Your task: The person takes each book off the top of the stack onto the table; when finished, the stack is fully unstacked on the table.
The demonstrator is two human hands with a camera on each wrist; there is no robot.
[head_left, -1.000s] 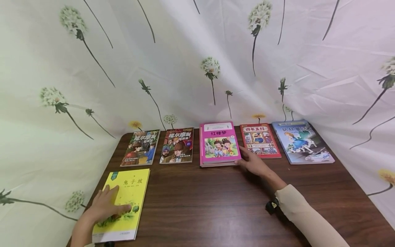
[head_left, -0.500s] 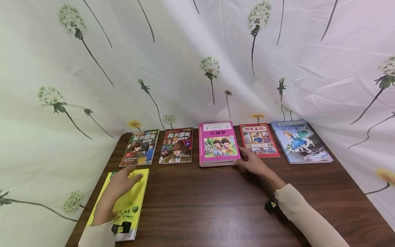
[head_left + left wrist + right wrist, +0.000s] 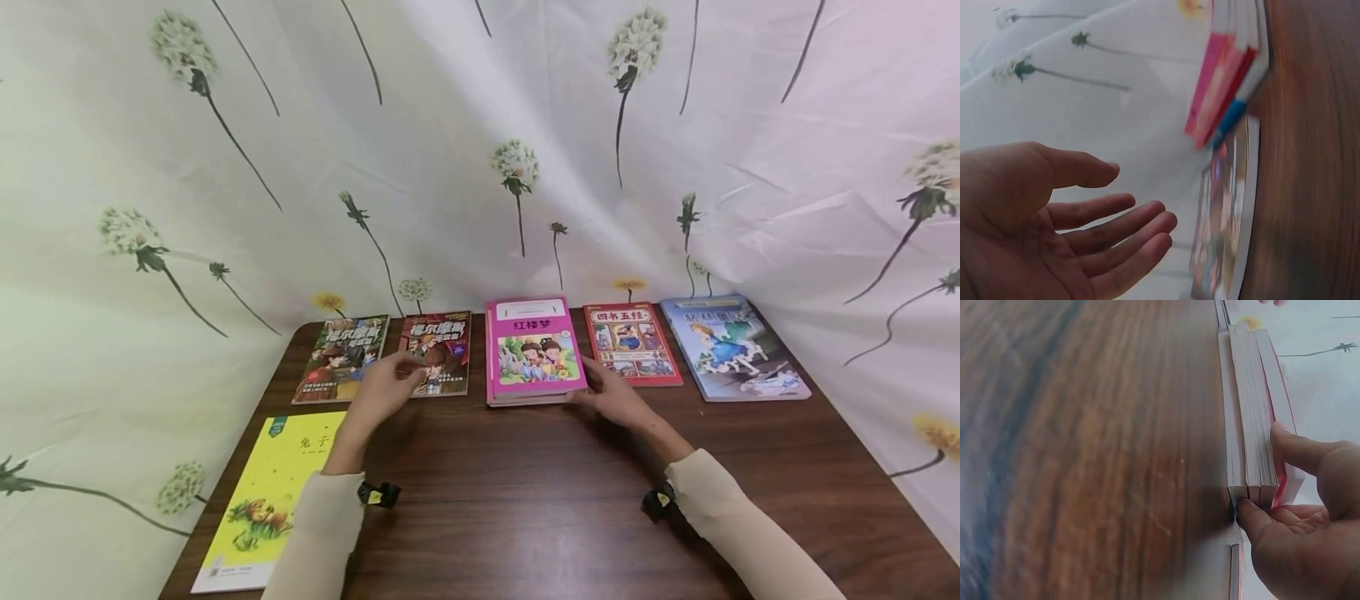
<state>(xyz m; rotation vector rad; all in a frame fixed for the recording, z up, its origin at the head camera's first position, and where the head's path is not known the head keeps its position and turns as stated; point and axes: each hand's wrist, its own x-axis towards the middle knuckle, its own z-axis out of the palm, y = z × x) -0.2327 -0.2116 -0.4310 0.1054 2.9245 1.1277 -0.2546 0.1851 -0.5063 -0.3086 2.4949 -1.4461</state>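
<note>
A pink-covered book [image 3: 536, 333] tops a stack of several books [image 3: 1252, 412] at the back middle of the table. My right hand [image 3: 618, 402] holds this stack at its near right corner, thumb against the page edges and fingers round the side. My left hand [image 3: 384, 390] hovers with nothing in it, in front of a dark red comic-style book [image 3: 446, 333] and partly covering it. In the left wrist view, the left hand's fingers [image 3: 1125, 253] are loosely spread, apart from the stack's coloured spines [image 3: 1216, 94].
Left of the dark red book lies another comic-style book [image 3: 341, 358]. A yellow book [image 3: 262, 467] lies at the near left, partly under the left sleeve. To the right are a red book [image 3: 633, 342] and a blue book [image 3: 735, 346]. A flowered white cloth [image 3: 442, 208] hangs behind the wooden table [image 3: 510, 500].
My left hand has lifted off the yellow book and moved right and away from me, over to the dark red book. The right hand stays at the stack's corner.
</note>
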